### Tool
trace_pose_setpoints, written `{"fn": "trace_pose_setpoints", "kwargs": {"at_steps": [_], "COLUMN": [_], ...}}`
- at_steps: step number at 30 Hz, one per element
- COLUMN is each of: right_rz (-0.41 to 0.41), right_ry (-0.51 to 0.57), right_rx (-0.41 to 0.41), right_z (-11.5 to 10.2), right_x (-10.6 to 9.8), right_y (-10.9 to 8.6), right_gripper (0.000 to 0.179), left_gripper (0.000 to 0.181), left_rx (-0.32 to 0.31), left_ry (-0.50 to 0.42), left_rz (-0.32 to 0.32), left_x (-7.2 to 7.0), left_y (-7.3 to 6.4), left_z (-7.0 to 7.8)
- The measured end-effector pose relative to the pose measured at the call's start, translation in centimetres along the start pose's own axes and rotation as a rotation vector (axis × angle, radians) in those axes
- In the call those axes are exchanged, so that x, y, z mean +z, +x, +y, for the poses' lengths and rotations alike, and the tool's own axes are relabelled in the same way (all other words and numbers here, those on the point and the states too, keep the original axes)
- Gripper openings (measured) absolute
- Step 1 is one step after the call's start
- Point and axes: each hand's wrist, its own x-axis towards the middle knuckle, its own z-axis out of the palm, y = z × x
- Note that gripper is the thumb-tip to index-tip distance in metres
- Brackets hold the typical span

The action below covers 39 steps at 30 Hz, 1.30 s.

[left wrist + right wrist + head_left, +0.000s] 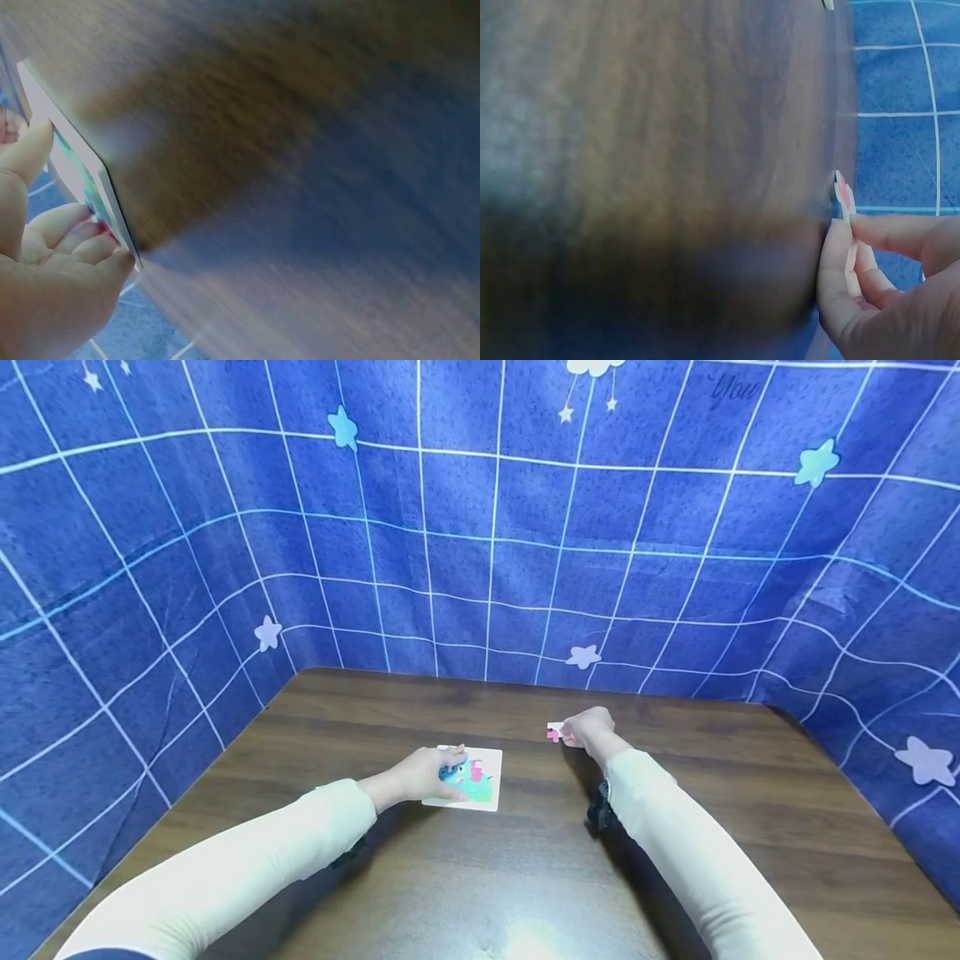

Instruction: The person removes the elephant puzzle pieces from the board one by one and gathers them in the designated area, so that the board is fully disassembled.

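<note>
A white-bordered puzzle board with a blue, green and pink picture lies on the table. Over its left part, my left hand rests with fingers and thumb spread, covering some of the picture. From the left wrist, the thumb and fingers of that hand touch the board's face near its pale rim. Farther right and back, my right hand pinches a small puzzle piece with pink and white on it. The right wrist view shows this piece standing out past the thumb and forefinger.
The dark wooden table spreads under both hands. A blue curtain with white grid lines and stars hangs behind it and along both sides. In the right wrist view, a small pale edge shows at the top.
</note>
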Motion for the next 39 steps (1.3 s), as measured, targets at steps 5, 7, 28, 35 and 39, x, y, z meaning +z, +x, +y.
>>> {"fn": "trace_pose_setpoints", "kwargs": {"at_steps": [5, 7, 28, 35, 39], "right_rz": [0.013, 0.014, 0.062, 0.072, 0.081], "right_ry": [0.011, 0.017, -0.036, -0.056, -0.072], "right_rx": [0.033, 0.044, 0.043, 0.053, 0.039], "right_z": [0.0, 0.0, -0.4, -0.1, -0.2], "right_x": [0.0, 0.0, 0.2, 0.3, 0.4], "right_y": [0.4, 0.6, 0.9, 0.7, 0.6], "right_gripper": [0.031, 0.037, 0.037, 0.036, 0.035], "left_gripper": [0.075, 0.076, 0.075, 0.075, 0.075], "left_rx": [0.001, -0.002, -0.010, 0.005, -0.005], "left_ry": [-0.002, -0.009, -0.022, -0.024, -0.031], "left_rz": [0.002, 0.001, 0.009, 0.012, 0.014], "left_x": [0.1, 0.1, -0.1, 0.1, 0.1], "left_y": [0.0, 0.0, 0.0, -0.2, -0.2], "left_z": [-0.1, 0.0, 0.0, -0.1, -0.1]}}
